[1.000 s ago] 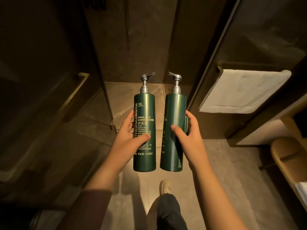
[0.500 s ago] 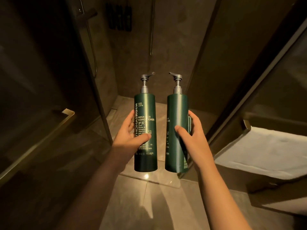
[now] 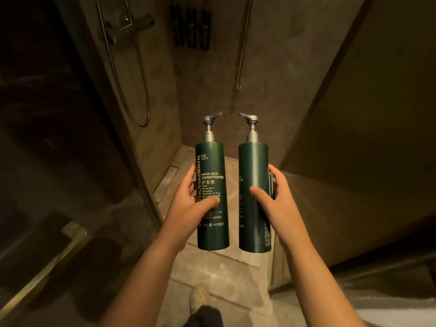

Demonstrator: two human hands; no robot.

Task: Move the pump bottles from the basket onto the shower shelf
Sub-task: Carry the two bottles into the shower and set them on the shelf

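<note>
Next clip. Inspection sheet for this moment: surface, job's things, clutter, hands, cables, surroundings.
Surface: tiled floor; shelf not identifiable.
Job's things: conditioner bottle and second pump bottle, both green, upright, apart, spouts facing each other, carried.
Clutter: nothing seen.
Hands: left hand grips the conditioner bottle; right hand grips the second pump bottle.
Cables: shower hose looping on the left wall.
Surroundings: dark shapes on the back wall, too dim to identify; shoe below.
</note>
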